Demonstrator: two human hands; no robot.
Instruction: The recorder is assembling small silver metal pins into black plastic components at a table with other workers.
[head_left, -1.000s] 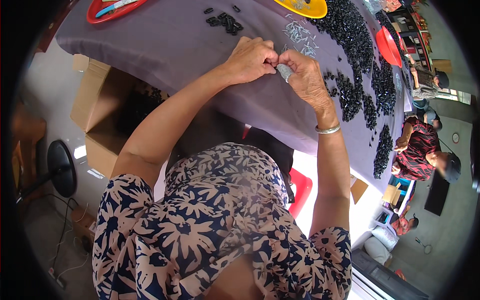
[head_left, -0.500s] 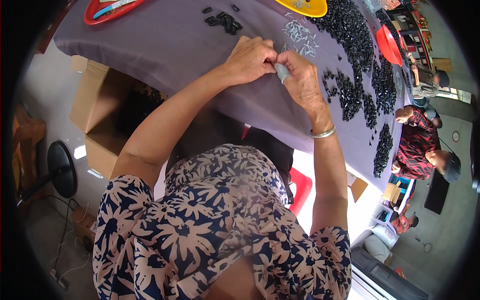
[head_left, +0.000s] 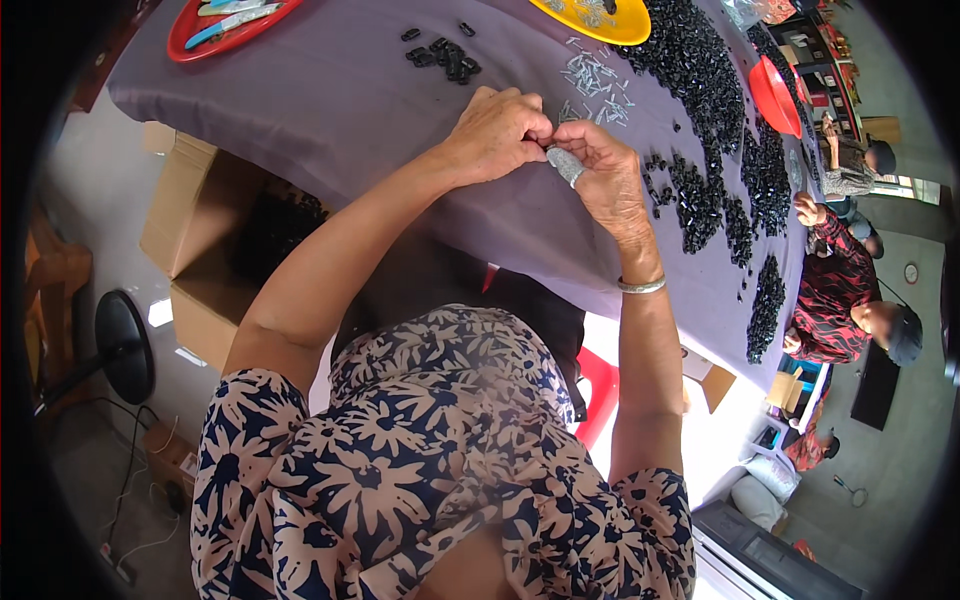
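A yellow plate [head_left: 632, 30] sits on a desk [head_left: 330, 100] with a purple cloth on it. The two hands are on the person's side of the yellow plate, close together. The left hand [head_left: 495, 135] has its fingers curled in, with the tips pinched. The right hand [head_left: 608, 175] is pinched too, and its tips are right by the left hand's tips. I cannot tell what they grip, because it is too small and hidden. The right hand has a gray cover [head_left: 566, 167] on its thumb and a silver bracelet [head_left: 642, 286] at its wrist. Little clear pieces [head_left: 590, 75] lie loose just on the near side of the yellow plate, and more are in it. A small bunch of black pieces [head_left: 450, 62] lies to the left of the yellow plate and a bit nearer. A big black pile [head_left: 700, 75] spreads out to its right. Well to its left is a red plate [head_left: 183, 45] with blue-handled tools [head_left: 215, 30]. A red bowl [head_left: 775, 95] is off to its right.
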